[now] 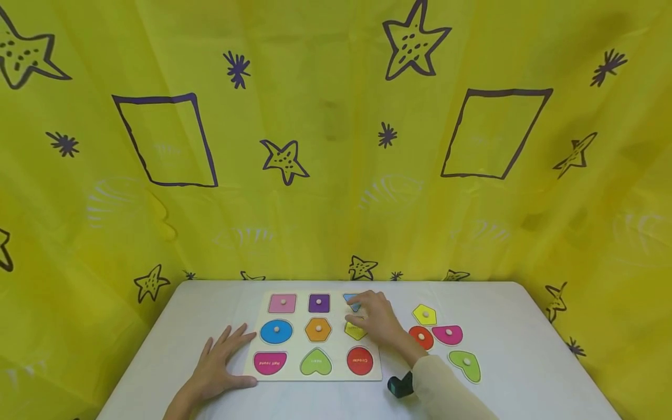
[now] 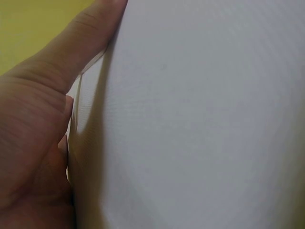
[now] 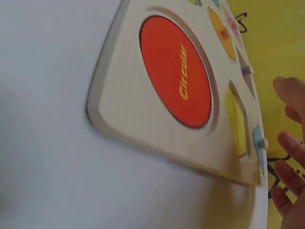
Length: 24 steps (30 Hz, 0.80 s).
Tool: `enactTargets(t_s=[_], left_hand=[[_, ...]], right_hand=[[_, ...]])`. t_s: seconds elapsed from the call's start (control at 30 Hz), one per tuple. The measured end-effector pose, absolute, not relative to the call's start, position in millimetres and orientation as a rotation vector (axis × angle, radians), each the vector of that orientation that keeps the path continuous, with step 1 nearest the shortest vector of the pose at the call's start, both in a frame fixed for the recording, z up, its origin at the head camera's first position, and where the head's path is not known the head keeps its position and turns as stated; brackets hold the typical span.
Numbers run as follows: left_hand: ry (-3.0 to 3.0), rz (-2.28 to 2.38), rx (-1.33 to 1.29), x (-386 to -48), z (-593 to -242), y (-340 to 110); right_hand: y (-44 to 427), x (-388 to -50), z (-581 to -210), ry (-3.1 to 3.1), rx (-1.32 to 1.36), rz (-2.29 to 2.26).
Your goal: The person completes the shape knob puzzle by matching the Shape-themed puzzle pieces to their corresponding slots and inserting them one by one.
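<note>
Head view shows the left hand point(image 1: 220, 359) beside the board point(image 1: 299, 318), the right hand point(image 1: 379, 318) above it — visible fingers point(image 3: 293, 149) apart, pinching nothing — and the blue triangle point(image 3: 257, 136), seated at the board's far right corner, likely light, stiff, best taken by its knob point(image 3: 263, 144).

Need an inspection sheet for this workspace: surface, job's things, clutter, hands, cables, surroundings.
Surface: white tabletop, rounded far corners.
Job's things: pale wooden puzzle board, five knobbed coloured pieces in place, four recesses unfilled; loose: yellow pentagon piece, red round piece, magenta half-round piece, green heart-shaped piece.
Clutter: black object beside the beige right sleeve; identity unclear.
Hands: left hand spread at the board's left edge; right hand above the board's far right part, holding nothing visible.
Cables: nothing seen.
Surroundings: yellow curtain with dark star drawings.
</note>
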<state>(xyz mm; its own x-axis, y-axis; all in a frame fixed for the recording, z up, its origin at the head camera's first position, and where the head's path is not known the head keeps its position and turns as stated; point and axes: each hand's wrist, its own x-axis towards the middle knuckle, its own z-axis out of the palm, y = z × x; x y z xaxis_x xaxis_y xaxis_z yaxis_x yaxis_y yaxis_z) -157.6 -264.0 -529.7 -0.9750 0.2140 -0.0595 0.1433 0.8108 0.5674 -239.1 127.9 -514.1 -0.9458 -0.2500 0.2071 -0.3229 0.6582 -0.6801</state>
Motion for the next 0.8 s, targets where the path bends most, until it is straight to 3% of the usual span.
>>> enactTargets(t_s=[0.3,0.8], left_hand=[[2.866,0.899,0.279,-157.1,-529.6,-264.2],[2.860,0.906,0.273,-157.3,-528.9,-264.1]], right_hand=[[192.1,-238.2,-505.9,-2.759,0.185,1.302],[270.3,-232.2,-519.8,-2.865,-0.020,1.221]])
